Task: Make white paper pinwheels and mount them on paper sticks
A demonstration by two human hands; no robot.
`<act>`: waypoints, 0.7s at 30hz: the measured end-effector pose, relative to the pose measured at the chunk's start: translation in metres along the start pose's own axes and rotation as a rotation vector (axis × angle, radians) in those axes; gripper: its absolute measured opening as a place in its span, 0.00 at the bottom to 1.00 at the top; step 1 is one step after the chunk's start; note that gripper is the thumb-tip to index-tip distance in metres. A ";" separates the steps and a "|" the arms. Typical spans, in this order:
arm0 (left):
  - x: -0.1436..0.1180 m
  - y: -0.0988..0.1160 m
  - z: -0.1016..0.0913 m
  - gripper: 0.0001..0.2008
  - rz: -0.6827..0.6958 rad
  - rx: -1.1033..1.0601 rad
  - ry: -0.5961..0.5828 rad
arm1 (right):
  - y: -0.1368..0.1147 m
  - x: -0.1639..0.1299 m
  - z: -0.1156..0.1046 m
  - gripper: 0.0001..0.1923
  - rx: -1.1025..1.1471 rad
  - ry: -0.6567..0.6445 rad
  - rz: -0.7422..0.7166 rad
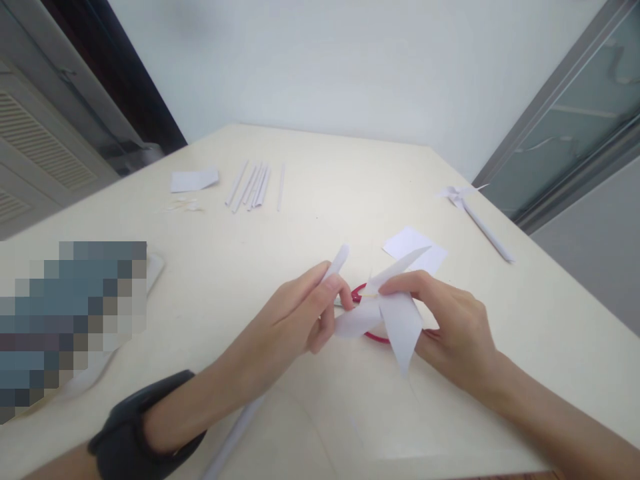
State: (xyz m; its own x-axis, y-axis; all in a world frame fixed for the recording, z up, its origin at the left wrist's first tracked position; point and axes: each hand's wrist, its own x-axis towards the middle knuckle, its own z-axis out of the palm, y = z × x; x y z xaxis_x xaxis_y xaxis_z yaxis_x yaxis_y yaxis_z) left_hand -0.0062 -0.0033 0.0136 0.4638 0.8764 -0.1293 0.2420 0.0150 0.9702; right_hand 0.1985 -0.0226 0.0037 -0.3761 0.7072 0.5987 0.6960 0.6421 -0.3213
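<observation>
Clearly the light, flimsy white paper pinwheel point(387, 313) is pinched at its centre by both the left hand point(300, 317) and right hand point(450, 327), best held there.

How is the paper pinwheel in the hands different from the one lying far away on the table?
The pinwheel in the hands is held up off the table by the left hand and right hand; the far pinwheel lies flat, untouched. The held one looks much bigger, being closer. The far one shows a long white stick; no such stick is plain on the held one. Both are white folded paper.
</observation>
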 end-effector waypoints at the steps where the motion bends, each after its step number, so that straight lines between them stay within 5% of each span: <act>1: 0.000 0.000 0.001 0.18 -0.008 0.013 -0.009 | 0.000 0.001 -0.001 0.20 -0.002 0.015 0.009; 12: 0.002 0.012 0.003 0.16 0.009 0.302 -0.018 | -0.001 0.001 -0.004 0.18 -0.016 0.040 0.055; 21: 0.003 0.012 0.004 0.16 0.020 0.328 -0.035 | 0.000 0.001 0.000 0.14 -0.032 -0.004 0.060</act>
State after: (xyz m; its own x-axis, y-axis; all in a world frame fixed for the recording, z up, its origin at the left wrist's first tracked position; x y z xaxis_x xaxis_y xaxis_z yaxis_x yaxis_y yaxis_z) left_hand 0.0015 -0.0021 0.0235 0.4989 0.8579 -0.1231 0.4914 -0.1631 0.8555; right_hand 0.1981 -0.0220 0.0045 -0.3353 0.7457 0.5758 0.7364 0.5886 -0.3334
